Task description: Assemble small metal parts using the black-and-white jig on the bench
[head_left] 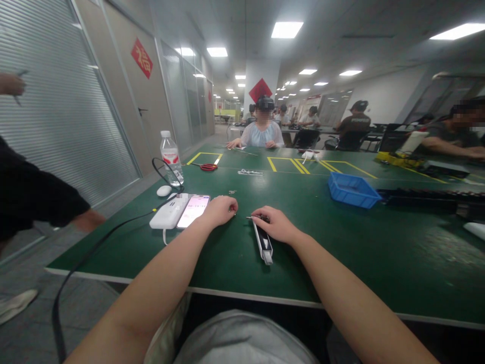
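Note:
My left hand (221, 209) rests on the green table (341, 253) with its fingers curled, just right of a phone (193, 211) with a lit screen. I cannot make out whether anything is under its fingertips. My right hand (273, 223) is closed on the top end of a narrow black and white bar-shaped tool (262, 241) that lies on the table and points toward me. A thin metal piece sticks out to the left of the right hand's fingers. The two hands are a short gap apart.
A white power bank (167, 213) lies beside the phone, with a cable running off the table edge. A water bottle (171, 157), red scissors (208, 167) and a blue tray (352, 190) stand farther back. A person sits opposite; another stands at the left.

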Tool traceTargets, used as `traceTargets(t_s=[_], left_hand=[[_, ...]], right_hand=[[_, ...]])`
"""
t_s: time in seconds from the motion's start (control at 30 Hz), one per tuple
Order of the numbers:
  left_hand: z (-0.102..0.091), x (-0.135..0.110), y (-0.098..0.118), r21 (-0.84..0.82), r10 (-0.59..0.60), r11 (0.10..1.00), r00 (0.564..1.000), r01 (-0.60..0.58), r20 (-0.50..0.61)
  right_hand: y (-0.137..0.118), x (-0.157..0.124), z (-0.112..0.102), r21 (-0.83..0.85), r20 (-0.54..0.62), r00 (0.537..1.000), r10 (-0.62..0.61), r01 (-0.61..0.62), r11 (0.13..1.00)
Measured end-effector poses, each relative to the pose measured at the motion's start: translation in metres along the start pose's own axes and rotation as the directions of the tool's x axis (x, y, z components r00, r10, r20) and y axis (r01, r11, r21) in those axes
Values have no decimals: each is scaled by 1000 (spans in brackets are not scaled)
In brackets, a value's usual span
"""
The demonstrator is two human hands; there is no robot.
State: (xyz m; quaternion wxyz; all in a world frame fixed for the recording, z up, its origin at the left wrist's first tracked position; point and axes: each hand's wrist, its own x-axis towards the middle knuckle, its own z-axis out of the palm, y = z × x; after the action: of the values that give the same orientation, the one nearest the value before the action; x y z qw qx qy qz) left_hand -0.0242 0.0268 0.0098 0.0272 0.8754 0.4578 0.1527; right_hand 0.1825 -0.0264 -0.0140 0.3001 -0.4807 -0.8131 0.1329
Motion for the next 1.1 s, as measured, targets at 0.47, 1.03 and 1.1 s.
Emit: traceTargets(t_s=[0.47,1.03,1.1], left_hand=[[6,-4,19,-194,26,981,1000,-26,-1],[2,-9,26,-403,-81,913,996,61,-32],[3,-8,26,-426,-86,902,996,72,-15]], right_hand=[[-6,2,-3,-19,-37,999,21,-21,1000],[-2,2,-15,9,27,975,220,-221,975],[-2,2,-14,5,23,979,205,-205,979]])
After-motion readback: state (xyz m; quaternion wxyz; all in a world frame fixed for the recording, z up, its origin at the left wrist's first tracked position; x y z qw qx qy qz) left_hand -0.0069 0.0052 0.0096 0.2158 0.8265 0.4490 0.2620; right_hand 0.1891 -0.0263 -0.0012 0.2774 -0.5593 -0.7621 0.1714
